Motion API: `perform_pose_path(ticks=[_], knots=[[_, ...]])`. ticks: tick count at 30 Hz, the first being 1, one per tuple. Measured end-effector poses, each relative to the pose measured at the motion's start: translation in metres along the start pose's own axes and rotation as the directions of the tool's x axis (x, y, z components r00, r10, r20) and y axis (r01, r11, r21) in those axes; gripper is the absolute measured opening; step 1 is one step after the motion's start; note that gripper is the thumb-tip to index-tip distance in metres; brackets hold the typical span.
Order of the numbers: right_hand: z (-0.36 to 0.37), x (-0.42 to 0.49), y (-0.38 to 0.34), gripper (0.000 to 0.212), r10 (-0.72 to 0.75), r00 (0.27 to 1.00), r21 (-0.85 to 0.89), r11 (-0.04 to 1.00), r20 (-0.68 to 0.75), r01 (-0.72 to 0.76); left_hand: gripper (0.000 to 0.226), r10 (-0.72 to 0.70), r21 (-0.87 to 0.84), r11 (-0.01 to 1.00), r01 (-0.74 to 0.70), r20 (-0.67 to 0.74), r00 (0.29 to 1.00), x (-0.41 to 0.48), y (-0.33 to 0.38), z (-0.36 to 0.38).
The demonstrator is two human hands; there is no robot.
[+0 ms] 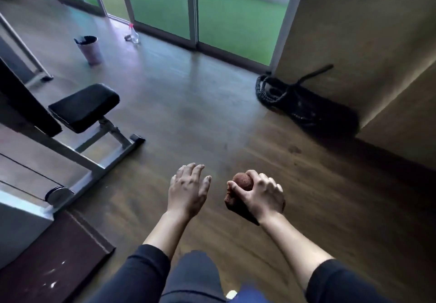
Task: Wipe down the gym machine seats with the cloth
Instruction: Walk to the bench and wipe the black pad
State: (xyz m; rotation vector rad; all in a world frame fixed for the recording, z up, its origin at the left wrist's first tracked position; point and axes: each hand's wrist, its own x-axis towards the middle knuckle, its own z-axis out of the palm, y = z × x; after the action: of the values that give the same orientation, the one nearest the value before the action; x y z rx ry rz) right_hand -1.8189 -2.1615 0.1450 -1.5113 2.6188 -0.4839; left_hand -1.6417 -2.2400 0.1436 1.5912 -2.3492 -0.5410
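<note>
Head view: one cloth [242,181], one seat [85,107]

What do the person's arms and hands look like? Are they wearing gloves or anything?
No gloves. The left hand and right hand are bare, with no rings or watch that I can see. Both arms wear dark, plain sleeves, the left sleeve and right sleeve, which end near the elbows and leave the forearms uncovered.

Wood floor [200,118]: bench [85,106] at left edge, bin [90,50] and spray bottle [134,34] by far glass doors, coiled rope [290,99] against right wall, dark mat [59,255] near-left corner.
</note>
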Motion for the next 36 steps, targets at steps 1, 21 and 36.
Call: perform_pose_path(ticks=[1, 21, 36], knots=[[0.005, 0.024, -0.003, 0.062, -0.020, 1.000, 0.006, 1.000, 0.014, 0.020, 0.063, -0.019, -0.003, 1.000, 0.019, -0.001, 1.000, 0.021, -0.001, 0.003], [0.127, 0.479, -0.175, 0.056, -0.321, 0.914, 0.051, 0.946, 0.246, 0.319, 0.064, -0.377, -0.040, 0.926, 0.375, -0.130, 0.917, 0.431, -0.134, -0.024], [0.240, 0.728, -0.420, 0.056, -0.795, 0.446, 0.229, 0.563, 0.411, 0.794, 0.050, -0.780, -0.329, 0.604, 0.726, -0.430, 0.454, 0.625, -0.271, -0.061]])
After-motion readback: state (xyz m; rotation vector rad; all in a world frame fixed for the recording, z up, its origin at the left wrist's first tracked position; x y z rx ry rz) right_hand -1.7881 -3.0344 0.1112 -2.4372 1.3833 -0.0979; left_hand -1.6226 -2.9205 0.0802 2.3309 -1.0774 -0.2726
